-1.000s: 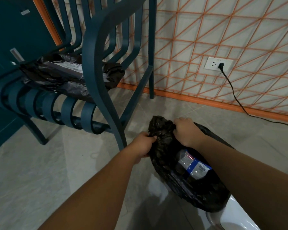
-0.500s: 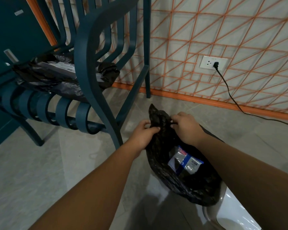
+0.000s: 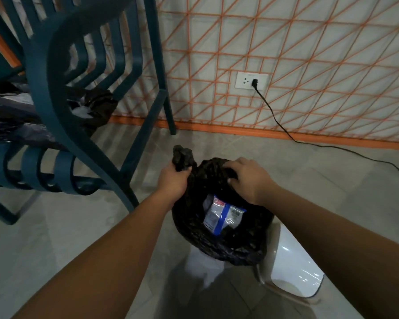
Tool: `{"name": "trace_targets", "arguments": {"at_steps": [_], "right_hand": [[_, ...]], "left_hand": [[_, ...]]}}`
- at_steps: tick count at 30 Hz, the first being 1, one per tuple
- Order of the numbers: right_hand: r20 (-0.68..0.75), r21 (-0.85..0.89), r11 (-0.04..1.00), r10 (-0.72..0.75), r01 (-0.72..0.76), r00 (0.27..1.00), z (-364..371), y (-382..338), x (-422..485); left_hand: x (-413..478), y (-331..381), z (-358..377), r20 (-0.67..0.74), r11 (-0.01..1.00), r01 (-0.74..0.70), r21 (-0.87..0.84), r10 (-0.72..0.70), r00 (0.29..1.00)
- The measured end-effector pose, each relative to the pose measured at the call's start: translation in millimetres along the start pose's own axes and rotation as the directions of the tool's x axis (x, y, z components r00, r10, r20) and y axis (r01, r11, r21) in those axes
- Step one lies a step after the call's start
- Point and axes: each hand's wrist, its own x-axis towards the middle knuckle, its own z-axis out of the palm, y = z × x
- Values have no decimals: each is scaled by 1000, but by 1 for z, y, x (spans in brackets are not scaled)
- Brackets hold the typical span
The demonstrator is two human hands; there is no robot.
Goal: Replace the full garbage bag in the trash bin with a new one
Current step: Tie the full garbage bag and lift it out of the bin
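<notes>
Bulging crinkled black plastic garbage bag (image 3: 226,240) at centre frame, gathered neck gripped by left hand (image 3: 174,180), top clutched by right hand (image 3: 249,180), glossy white plastic trash bin (image 3: 293,272) at lower right.

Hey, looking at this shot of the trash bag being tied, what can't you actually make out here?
Head view only:
- Wrapper print inside the garbage bag: too small.
- White bin: cut off by the right arm, bag and frame edge.
- Knot: hidden under the left hand and right hand.

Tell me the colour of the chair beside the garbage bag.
Dark teal-blue chair, clearest in the head view.
</notes>
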Motion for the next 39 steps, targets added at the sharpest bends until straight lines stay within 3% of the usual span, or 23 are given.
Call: {"name": "trace_targets", "arguments": {"at_steps": [2,4,6,8,10,13,16,19,24,30,39], "right_hand": [[-140,47,988,153,-148,978,2,21,-20],[-154,156,939,330,-307,931,8,39,-40],[25,208,901,384,-381,923,19,52,-55],[187,376,812,404,-446,895,29,54,-61],[205,566,664,460,-488,864,34,52,-62],[233,704,503,503,-501,832,36,45,-63],[429,675,344,536,-652,727,40,45,-69],[615,593,250,474,-766,630,42,44,-75],[565,681,218,452,-699,691,45,42,-64],[646,692,80,376,-718,664,53,43,-65],[591,728,116,394,-676,704,58,45,-59]], "left_hand": [[0,2,1,-17,996,57,-63,-58,998],[-2,6,2,-27,974,149,-169,-156,987],[-3,7,4,-40,955,184,-232,-199,979],[-4,7,6,-56,951,191,-242,-211,976],[-4,8,8,-68,955,196,-224,-216,974],[-3,7,8,-85,953,211,-216,-234,968],[-3,4,6,-50,952,211,-223,-227,973],[-5,2,3,-36,956,204,-210,-216,976],[-8,3,2,-40,956,192,-220,-206,978],[-9,1,0,-29,953,204,-222,-216,976],[-9,-1,3,-35,963,216,-162,-225,974]]}}
